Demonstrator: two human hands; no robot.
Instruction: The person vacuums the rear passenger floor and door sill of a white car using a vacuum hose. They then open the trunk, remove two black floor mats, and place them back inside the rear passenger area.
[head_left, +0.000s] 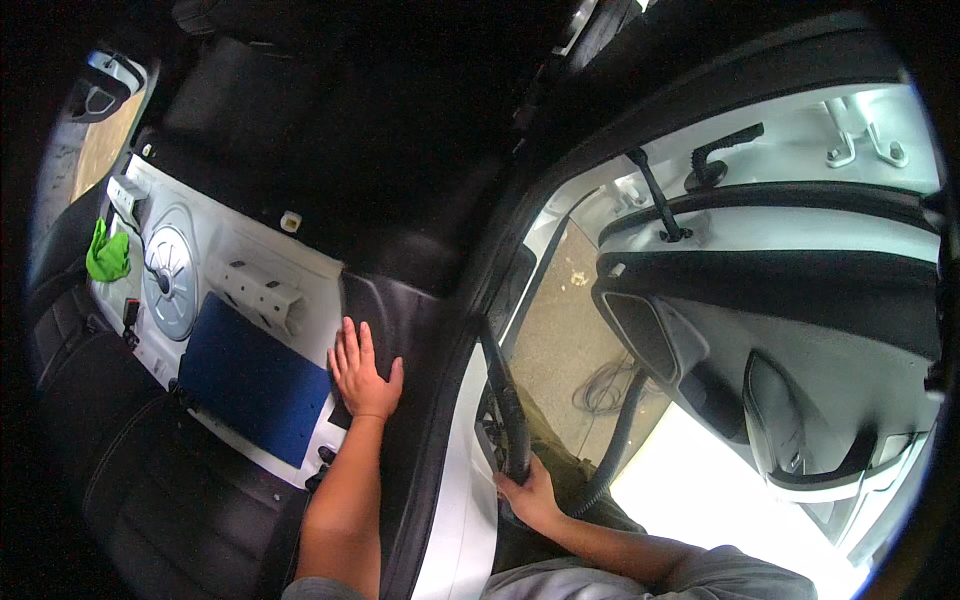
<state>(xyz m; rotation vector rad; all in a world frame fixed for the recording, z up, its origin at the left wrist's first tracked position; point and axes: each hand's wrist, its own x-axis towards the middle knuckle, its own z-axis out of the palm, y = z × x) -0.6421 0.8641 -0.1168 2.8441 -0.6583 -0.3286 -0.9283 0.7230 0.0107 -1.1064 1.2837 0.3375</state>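
Note:
My left hand is held flat, palm down and fingers apart, at the dark plastic trim beside the bare white metal floor of a car. It holds nothing; whether it presses on the trim I cannot tell. A dark blue sheet lies on the metal just left of it. My right hand is wrapped around a black tube, seemingly a vacuum cleaner wand, outside the door sill. A ribbed black hose runs beside that hand; its join to the tube is hidden.
A round metal cover with a wire is set in the floor. A green cloth and a red-topped seat-belt buckle lie at its left. Black seats border it. The open door stands right, with coiled cable on the ground.

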